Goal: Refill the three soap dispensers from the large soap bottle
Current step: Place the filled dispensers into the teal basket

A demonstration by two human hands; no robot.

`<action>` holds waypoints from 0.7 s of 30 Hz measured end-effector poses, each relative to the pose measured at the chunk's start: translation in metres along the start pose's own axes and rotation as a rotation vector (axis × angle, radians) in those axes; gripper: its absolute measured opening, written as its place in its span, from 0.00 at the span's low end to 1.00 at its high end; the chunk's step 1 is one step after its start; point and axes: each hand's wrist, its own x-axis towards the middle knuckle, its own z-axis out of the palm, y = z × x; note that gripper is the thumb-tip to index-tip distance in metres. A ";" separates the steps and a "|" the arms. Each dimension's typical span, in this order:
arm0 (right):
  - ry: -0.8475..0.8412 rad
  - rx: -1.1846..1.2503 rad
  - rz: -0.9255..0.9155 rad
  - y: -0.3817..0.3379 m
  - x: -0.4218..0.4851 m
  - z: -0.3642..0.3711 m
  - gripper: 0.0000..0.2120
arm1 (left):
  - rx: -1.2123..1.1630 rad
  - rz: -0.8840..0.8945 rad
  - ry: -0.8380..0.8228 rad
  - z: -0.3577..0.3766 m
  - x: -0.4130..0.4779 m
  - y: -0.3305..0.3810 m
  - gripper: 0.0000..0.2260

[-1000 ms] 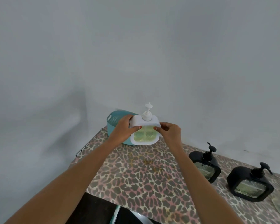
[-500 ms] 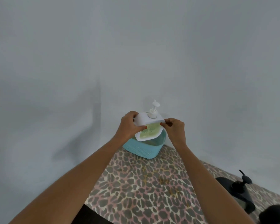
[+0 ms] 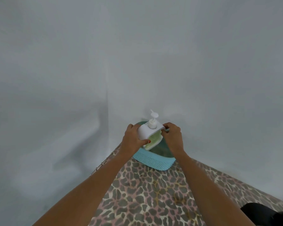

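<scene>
A white soap dispenser [image 3: 148, 131] with a pump top and a green panel is held tilted above a teal basket [image 3: 153, 159], its lower end dipping inside the rim. My left hand [image 3: 132, 141] grips its left side. On its right edge rests my right hand [image 3: 172, 136], fingers pinching it. One black dispenser [image 3: 266, 213] shows only partly at the bottom right corner. The large soap bottle is out of view.
The table [image 3: 153, 196] has a leopard-print cover and stands in a corner of plain grey walls. The basket sits at the table's far corner, close to both walls. The table's left edge runs down toward my left forearm.
Both hands have carried the white dispenser away from me and lowered it into the basket, tilting it. The camera turned left, so the black dispensers slid almost out of view.
</scene>
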 end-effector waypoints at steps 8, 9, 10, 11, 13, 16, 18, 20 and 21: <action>-0.076 0.070 -0.007 0.008 0.011 0.031 0.04 | 0.189 -0.028 0.084 0.016 0.003 -0.020 0.27; -0.086 0.073 -0.004 0.009 0.012 0.035 0.04 | 0.204 -0.037 0.100 0.018 0.003 -0.022 0.27; -0.098 0.072 -0.001 0.009 0.013 0.038 0.04 | 0.218 -0.044 0.112 0.021 0.003 -0.023 0.26; -0.109 0.071 0.000 0.010 0.013 0.040 0.03 | 0.231 -0.047 0.123 0.022 0.003 -0.023 0.26; -0.131 0.066 0.004 0.010 0.015 0.043 0.04 | 0.258 -0.050 0.137 0.024 0.003 -0.024 0.26; -0.171 0.042 -0.003 0.010 0.018 0.047 0.07 | 0.252 -0.102 0.138 0.026 0.003 -0.024 0.27; -0.187 0.038 -0.009 0.011 0.019 0.049 0.08 | 0.190 -0.150 0.134 0.028 0.001 -0.023 0.28; -0.196 0.037 -0.007 0.013 0.020 0.050 0.09 | 0.147 -0.173 0.130 0.030 0.000 -0.022 0.28; -0.202 0.038 -0.005 0.013 0.020 0.050 0.10 | 0.133 -0.180 0.128 0.031 0.001 -0.021 0.29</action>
